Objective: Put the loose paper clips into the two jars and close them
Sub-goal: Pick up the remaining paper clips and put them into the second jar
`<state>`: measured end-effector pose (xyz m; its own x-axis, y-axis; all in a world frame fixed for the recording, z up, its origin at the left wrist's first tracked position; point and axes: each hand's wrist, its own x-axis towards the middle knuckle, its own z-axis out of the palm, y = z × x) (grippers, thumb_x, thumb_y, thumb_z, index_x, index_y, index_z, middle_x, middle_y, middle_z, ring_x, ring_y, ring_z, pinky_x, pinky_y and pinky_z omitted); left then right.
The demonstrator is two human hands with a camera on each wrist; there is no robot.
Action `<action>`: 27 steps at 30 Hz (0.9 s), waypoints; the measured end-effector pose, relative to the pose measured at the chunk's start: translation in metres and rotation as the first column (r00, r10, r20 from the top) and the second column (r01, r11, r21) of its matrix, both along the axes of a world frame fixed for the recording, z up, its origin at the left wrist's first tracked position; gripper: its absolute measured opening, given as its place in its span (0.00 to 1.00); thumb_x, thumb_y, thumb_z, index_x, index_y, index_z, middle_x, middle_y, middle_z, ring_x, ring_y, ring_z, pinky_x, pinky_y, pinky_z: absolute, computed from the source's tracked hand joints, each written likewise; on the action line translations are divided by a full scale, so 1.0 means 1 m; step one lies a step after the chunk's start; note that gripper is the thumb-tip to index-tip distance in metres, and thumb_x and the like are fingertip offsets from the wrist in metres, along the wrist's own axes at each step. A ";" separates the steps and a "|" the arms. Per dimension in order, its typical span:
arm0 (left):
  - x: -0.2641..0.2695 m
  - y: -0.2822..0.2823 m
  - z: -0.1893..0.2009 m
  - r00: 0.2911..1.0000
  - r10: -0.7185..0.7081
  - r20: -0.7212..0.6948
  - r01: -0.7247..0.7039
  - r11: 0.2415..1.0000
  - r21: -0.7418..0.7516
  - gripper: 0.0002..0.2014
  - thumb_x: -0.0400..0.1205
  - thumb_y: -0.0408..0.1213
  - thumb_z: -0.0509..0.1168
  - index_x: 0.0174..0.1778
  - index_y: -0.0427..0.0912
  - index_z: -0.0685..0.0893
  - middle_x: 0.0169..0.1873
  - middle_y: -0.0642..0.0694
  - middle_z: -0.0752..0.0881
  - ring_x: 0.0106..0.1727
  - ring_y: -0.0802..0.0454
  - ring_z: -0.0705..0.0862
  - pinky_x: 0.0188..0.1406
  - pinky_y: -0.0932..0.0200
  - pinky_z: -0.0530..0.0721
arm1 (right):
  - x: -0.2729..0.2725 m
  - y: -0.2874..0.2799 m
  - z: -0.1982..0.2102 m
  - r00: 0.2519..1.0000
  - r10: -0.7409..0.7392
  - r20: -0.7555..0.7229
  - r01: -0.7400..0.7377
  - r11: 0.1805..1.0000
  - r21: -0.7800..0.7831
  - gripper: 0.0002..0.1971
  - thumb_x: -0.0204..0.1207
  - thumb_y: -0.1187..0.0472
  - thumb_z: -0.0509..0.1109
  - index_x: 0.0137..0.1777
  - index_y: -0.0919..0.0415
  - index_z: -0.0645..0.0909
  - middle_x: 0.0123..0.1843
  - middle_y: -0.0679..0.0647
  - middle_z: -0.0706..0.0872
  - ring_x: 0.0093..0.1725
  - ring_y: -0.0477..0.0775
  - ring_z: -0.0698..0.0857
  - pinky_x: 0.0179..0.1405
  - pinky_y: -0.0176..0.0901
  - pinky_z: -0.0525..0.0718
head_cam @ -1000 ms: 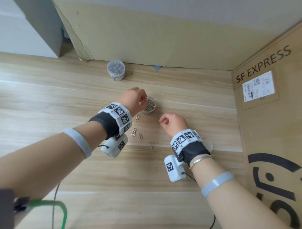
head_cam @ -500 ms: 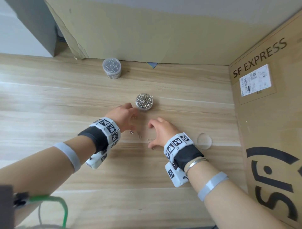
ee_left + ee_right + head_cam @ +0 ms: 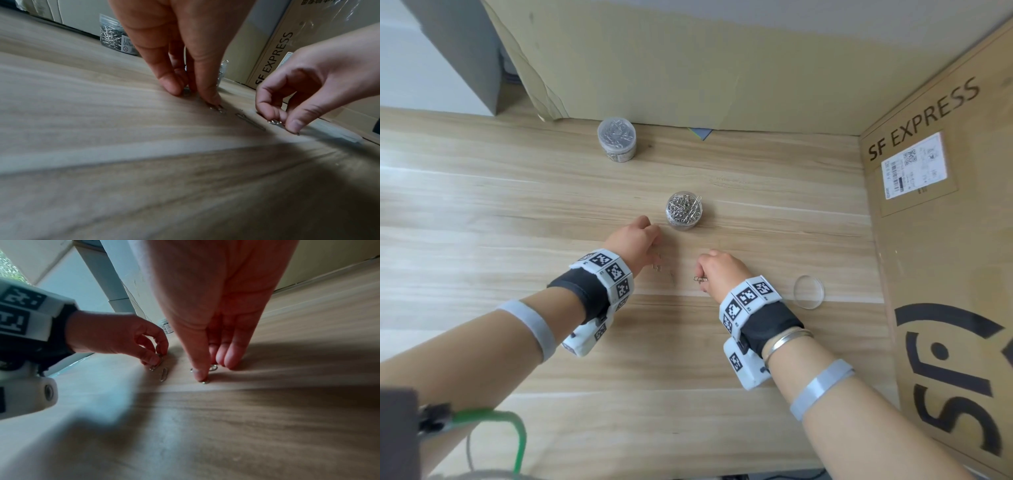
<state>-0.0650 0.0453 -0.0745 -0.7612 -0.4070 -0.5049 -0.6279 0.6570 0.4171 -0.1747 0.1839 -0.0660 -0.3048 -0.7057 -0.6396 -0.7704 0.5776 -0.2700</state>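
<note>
Left hand: left hand [image 3: 635, 241] has its fingertips [image 3: 211, 99] pinching a paper clip [image 3: 155, 365] on the table [image 3: 482, 212], clearest from the right wrist.
Right hand: right hand [image 3: 717, 270] nips two clips [image 3: 276, 123]; only wrist views show them.
Between hands: one loose clip [image 3: 163, 374].
Beyond left hand: open jar [image 3: 684, 210]; farther, closed jar [image 3: 617, 138].
Right of right hand: lid [image 3: 808, 292].
</note>
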 end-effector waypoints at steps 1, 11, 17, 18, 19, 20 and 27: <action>0.000 0.000 0.000 1.000 0.004 -0.006 -0.004 1.000 -0.002 0.17 0.76 0.38 0.70 0.57 0.35 0.78 0.58 0.40 0.76 0.52 0.39 0.81 0.50 0.50 0.81 | 0.001 0.000 -0.001 1.000 0.005 -0.012 -0.005 1.000 -0.007 0.09 0.74 0.70 0.67 0.51 0.61 0.81 0.58 0.57 0.81 0.54 0.61 0.84 0.53 0.48 0.83; 0.003 0.000 -0.003 0.996 0.078 -0.047 -0.080 0.996 -0.046 0.14 0.77 0.32 0.67 0.58 0.38 0.78 0.53 0.39 0.83 0.54 0.40 0.81 0.47 0.51 0.80 | 0.002 -0.002 -0.005 0.998 -0.069 0.000 0.069 0.998 -0.010 0.12 0.70 0.71 0.66 0.49 0.56 0.78 0.49 0.56 0.88 0.48 0.60 0.86 0.50 0.51 0.87; 0.000 0.003 -0.005 0.996 0.091 0.000 -0.091 0.996 -0.001 0.14 0.77 0.32 0.66 0.59 0.39 0.79 0.55 0.40 0.85 0.57 0.41 0.82 0.53 0.51 0.80 | 0.004 -0.004 -0.009 0.999 -0.031 -0.010 0.031 0.999 0.035 0.08 0.71 0.67 0.67 0.47 0.57 0.83 0.51 0.56 0.88 0.51 0.60 0.86 0.50 0.46 0.85; -0.001 0.003 -0.006 0.996 0.092 0.004 -0.092 0.996 0.010 0.13 0.77 0.31 0.66 0.58 0.38 0.79 0.55 0.40 0.85 0.56 0.41 0.82 0.53 0.51 0.80 | 0.004 -0.004 -0.009 1.000 -0.019 -0.016 0.019 0.999 0.031 0.08 0.72 0.67 0.67 0.48 0.58 0.83 0.53 0.56 0.87 0.53 0.60 0.86 0.51 0.46 0.85; -0.001 0.003 -0.006 0.995 0.097 0.005 -0.097 0.995 0.017 0.13 0.77 0.31 0.66 0.58 0.38 0.79 0.54 0.40 0.85 0.56 0.41 0.82 0.54 0.52 0.80 | 0.003 -0.004 -0.007 1.000 -0.014 -0.019 0.014 1.000 0.018 0.08 0.72 0.67 0.67 0.48 0.59 0.84 0.55 0.56 0.86 0.53 0.60 0.85 0.51 0.46 0.84; -0.001 0.003 -0.007 0.994 0.105 0.005 -0.105 0.994 0.022 0.12 0.77 0.31 0.66 0.57 0.38 0.80 0.54 0.40 0.85 0.56 0.42 0.82 0.53 0.51 0.81 | 0.003 -0.003 -0.006 1.000 -0.017 -0.017 0.017 1.000 0.005 0.08 0.73 0.67 0.67 0.49 0.61 0.84 0.57 0.56 0.84 0.54 0.61 0.85 0.51 0.47 0.83; -0.002 0.007 -0.004 0.995 0.102 0.016 -0.102 0.995 0.021 0.11 0.79 0.29 0.62 0.56 0.38 0.80 0.55 0.39 0.84 0.57 0.41 0.82 0.54 0.51 0.81 | -0.015 -0.024 0.017 0.975 -0.220 -0.031 0.207 0.951 -0.231 0.06 0.75 0.65 0.66 0.47 0.57 0.83 0.45 0.55 0.90 0.46 0.57 0.88 0.51 0.48 0.86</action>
